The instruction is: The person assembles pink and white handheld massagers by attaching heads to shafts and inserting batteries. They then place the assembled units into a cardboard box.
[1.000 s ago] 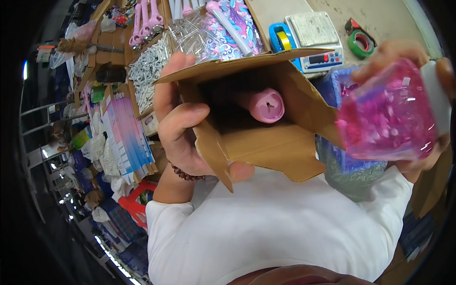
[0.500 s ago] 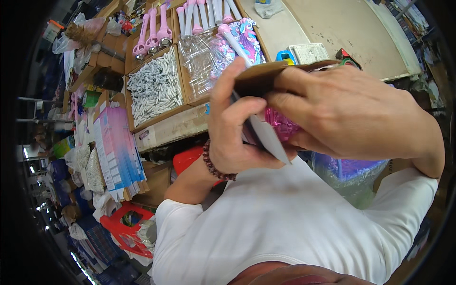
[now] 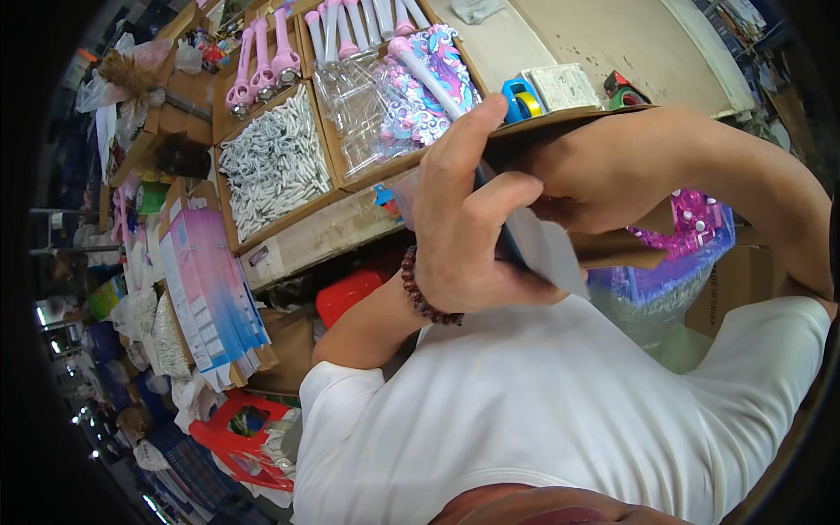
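Note:
My left hand (image 3: 472, 227) grips an open cardboard box (image 3: 623, 251) from its left side, thumb below and fingers above. The box has brown insides and a pale, smooth side panel. Into its opening goes my right hand (image 3: 595, 179), the wrist bent; its fingers are hidden inside, so what they hold does not show. Beyond my right forearm, shiny pink plastic pieces (image 3: 697, 226) lie in a clear bluish plastic bag (image 3: 652, 293).
Shallow cardboard trays on the table hold white pegs (image 3: 276, 166), pink handles (image 3: 284, 52), clear plastic parts (image 3: 354, 114) and blue-purple decorated pieces (image 3: 446, 66). A blue tape dispenser (image 3: 518, 96) stands behind the box. Flat printed cartons (image 3: 206, 289) are stacked left, above a red stool (image 3: 229, 437).
My right hand has gone deeper into the box, and the pink piece seen by its fingers is now out of sight. Both hands and the box have shifted right.

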### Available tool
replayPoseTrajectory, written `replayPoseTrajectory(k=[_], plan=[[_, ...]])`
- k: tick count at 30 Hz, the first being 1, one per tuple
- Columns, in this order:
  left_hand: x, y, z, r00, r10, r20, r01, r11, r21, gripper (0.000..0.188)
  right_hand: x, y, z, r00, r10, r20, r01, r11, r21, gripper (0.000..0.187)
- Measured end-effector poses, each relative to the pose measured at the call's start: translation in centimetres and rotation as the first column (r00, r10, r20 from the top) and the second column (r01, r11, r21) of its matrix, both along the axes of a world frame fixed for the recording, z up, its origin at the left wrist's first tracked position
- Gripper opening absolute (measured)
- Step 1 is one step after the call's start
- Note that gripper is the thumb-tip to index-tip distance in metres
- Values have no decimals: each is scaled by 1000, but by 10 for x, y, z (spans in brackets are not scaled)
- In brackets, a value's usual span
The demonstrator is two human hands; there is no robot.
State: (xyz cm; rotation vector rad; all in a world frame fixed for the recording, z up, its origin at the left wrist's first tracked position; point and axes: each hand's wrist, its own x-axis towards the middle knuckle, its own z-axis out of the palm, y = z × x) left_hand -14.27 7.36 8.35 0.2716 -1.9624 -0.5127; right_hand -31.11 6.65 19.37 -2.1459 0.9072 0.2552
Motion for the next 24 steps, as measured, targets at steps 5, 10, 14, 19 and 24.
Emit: replayPoseTrajectory(k=[5,10,14,19,24], plan=[[-5,1,2,999,-19,-27,19,1000,-6,84,-5,-2,-14,992,-43,-123,35,997,-62,26],[-24,14,2,997,29,-70,-28,999,16,72,7,4,-23,977,-65,-204,18,974,-225,38],[-33,23,1,997,41,-60,-40,999,26,71,26,2,-19,945,3,-326,-81,971,-224,36],[-18,20,3,998,17,-66,-14,999,50,72,50,-3,-7,870,114,-480,-203,970,-137,34],[52,-17,-1,986,105,-132,-103,995,17,75,66,-7,39,818,179,-546,-204,979,14,32]])
